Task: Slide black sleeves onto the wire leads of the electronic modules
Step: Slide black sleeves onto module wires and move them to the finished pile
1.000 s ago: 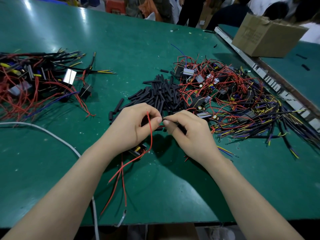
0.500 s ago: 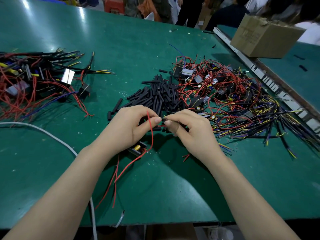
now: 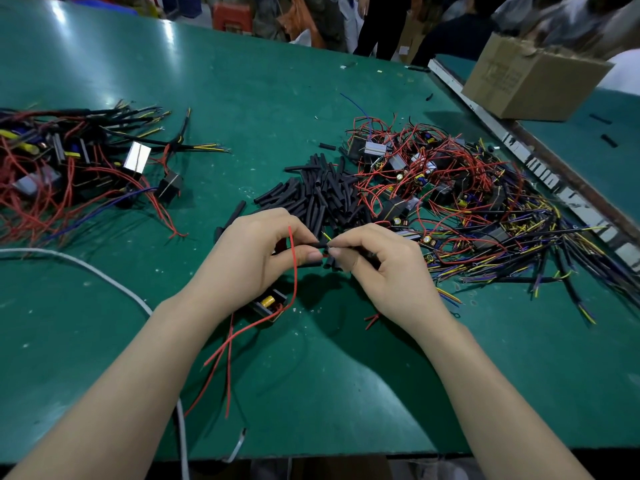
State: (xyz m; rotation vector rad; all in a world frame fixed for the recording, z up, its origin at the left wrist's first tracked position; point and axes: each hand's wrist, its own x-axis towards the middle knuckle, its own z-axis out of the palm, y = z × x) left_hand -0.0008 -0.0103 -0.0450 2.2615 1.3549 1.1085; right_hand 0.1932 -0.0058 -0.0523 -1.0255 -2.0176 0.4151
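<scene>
The left hand (image 3: 256, 258) pinches a black sleeve (image 3: 317, 244) lying left-right. The right hand (image 3: 377, 261) pinches its right end, where yellow wire tips (image 3: 326, 235) stick out.

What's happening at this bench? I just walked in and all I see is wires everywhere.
A person is fitting a black sleeve onto a wire lead. The left hand pinches the sleeve while the right hand feeds the lead in; a yellow tip pokes up where the fingers meet. The module being worked on sits under the left wrist, red wires trailing. Loose sleeves lie piled just behind, modules to the right, another pile on the left.
</scene>
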